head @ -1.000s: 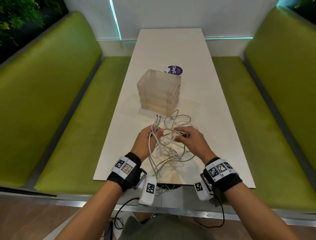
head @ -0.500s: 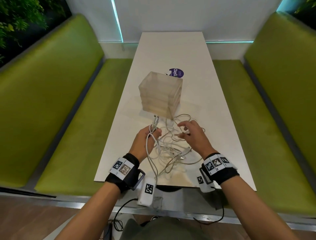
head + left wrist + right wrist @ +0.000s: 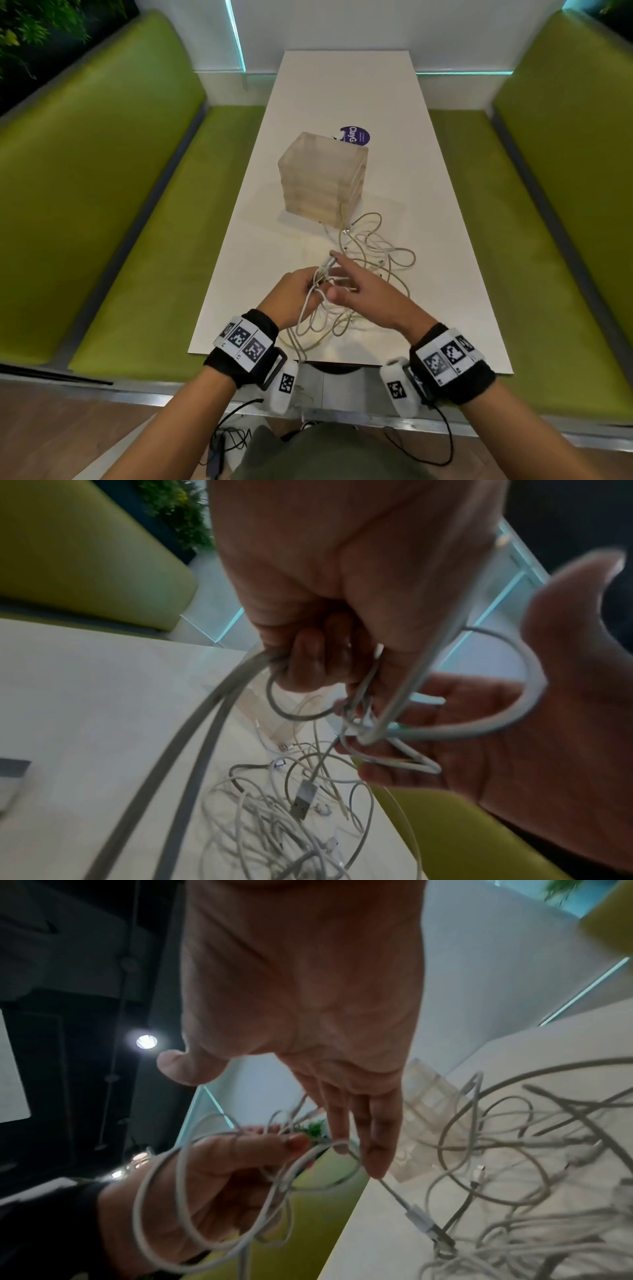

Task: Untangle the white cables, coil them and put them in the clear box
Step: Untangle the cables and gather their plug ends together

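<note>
change: right hand (image 3: 364,294) left the spread tangle on the surface (image 3: 342,85) and moved in against the left hand (image 3: 294,296); left hand lifted a little, connector ends no longer pointing at the box.
cables: white cables (image 3: 373,253), thin, round, rubbery; loose overlapping loops lying on the surface just in front of the clear box, several strands running up into the left hand; metal USB plug (image 3: 303,800) hanging among them.
box: clear box (image 3: 322,181), frosted, cube-shaped, ribbed in horizontal bands, upright mid-surface, cable touching its near corner; purple round sticker (image 3: 356,134) behind it.
surface: white, smooth, long rectangle; green padded benches (image 3: 102,192) on both sides.
left hand: fingers curled into a fist round a bundle of strands, loops hanging below.
right hand: palm facing left hand, fingers (image 3: 375,1150) straight and together, tips among the held strands, no grip seen.
</note>
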Motion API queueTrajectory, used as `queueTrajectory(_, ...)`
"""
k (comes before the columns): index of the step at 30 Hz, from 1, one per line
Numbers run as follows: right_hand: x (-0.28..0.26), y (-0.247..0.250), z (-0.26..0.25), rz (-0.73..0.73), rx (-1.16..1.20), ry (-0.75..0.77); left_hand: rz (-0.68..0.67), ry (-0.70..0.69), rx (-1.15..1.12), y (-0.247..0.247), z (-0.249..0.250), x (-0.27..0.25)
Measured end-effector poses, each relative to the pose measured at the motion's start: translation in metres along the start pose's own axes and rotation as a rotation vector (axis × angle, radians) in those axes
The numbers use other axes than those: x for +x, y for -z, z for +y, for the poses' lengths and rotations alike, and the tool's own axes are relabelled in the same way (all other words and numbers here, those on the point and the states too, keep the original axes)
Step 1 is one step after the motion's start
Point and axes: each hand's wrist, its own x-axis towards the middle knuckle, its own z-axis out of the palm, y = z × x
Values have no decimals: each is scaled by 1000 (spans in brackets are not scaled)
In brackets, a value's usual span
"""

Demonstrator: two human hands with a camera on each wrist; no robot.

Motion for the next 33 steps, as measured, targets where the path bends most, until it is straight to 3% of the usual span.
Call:
queueTrajectory(5,5,-9,7,82,-51,-114,-27,9,37,-1,-3,-2)
queueTrajectory(10,-3,-1,10,79,-20,-10,-151,98,-335,21,-12,-11)
queueTrajectory(14,-13,-2,17,118,-19,-20,-70,55,-352,35,-25,-22)
queueTrajectory(19,-26,-10,45,-38,-154,-92,-29,72,-401,41,-27,-36)
queueTrajectory(26,-33,-34,64,-345,-397,-56,83,78,-549,30,-13,-35)
queueTrajectory(28,-34,-31,63,-308,-405,-73,95,66,-547,28,-12,-33)
queueTrajectory(31,-34,-22,59,-109,-323,-99,104,49,-541,27,-11,-33)
queueTrajectory(33,-33,-20,56,-59,-261,-74,112,32,-515,26,-9,-34)
